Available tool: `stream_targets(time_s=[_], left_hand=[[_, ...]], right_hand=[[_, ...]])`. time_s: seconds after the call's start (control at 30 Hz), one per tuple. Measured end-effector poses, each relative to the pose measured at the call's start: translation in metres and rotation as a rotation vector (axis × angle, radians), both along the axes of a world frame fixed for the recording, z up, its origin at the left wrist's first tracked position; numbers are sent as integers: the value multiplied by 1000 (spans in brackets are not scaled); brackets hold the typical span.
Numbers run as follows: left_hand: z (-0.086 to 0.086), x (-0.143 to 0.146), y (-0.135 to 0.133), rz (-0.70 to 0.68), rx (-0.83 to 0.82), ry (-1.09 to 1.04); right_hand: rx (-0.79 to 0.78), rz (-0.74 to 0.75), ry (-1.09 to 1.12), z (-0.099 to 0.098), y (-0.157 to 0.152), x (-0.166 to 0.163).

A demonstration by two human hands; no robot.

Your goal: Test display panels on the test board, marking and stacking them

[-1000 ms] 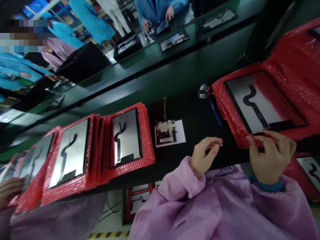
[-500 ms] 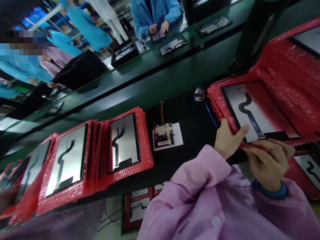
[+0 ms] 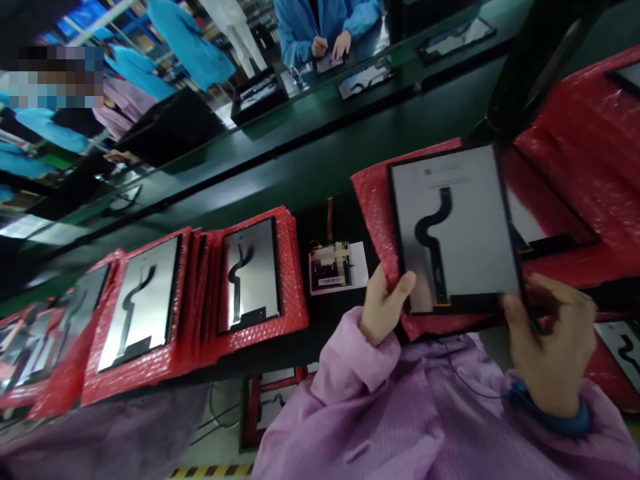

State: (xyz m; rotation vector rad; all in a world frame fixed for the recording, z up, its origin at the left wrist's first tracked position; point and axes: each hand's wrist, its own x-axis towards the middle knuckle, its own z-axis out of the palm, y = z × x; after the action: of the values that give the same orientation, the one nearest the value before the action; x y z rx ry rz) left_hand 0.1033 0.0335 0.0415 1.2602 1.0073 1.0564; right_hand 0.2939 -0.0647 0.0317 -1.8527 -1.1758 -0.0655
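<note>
In front of me a display panel [image 3: 475, 233] is raised and slightly tilted, its pale back up, with a dark S-shaped flat cable along it. My left hand [image 3: 384, 307] grips its lower left edge, thumb on top, together with the red bubble-wrap sheet [image 3: 376, 220] under it. At the lower right corner, my right hand [image 3: 555, 333] is closed on the same panel, the thumb at its edge. Behind it to the right, another panel [image 3: 555, 200] lies on red bubble wrap, partly covered by the raised one.
A small circuit board [image 3: 330, 267] rests on white paper left of my hands. Further left stand stacks of red bubble wrap [image 3: 295, 287] topped with panels. Across the dark bench [image 3: 240, 200], a person in blue [image 3: 330, 33] works on a panel. More red wrap [image 3: 580, 140] is at right.
The top panel and its red sheet have been lifted off the right stack and moved left, revealing another panel beneath. My left hand moved left with them; the right hand stays at the lower right corner.
</note>
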Motion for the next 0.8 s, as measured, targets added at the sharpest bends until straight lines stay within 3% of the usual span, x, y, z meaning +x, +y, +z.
stream_targets(time_s=[0.1, 0.23, 0.37, 0.6, 0.67, 0.8], left_hand=[[-20, -33, -1, 68, -95, -43], [-41, -51, 4, 82, -292, -83], [-43, -59, 9, 231, -440, -195], [-49, -68, 11, 221, -537, -215], [-52, -69, 10, 213, -499, -140], [-48, -73, 2, 141, -349, 213]], right_hand=[[-234, 156, 446, 1, 10, -5], [-318, 291, 796, -9, 25, -12], [-340, 303, 879, -15, 34, -17], [-368, 368, 1094, -21, 44, -31], [-385, 354, 1093, -27, 46, -34], [-432, 363, 948, -39, 45, -32]])
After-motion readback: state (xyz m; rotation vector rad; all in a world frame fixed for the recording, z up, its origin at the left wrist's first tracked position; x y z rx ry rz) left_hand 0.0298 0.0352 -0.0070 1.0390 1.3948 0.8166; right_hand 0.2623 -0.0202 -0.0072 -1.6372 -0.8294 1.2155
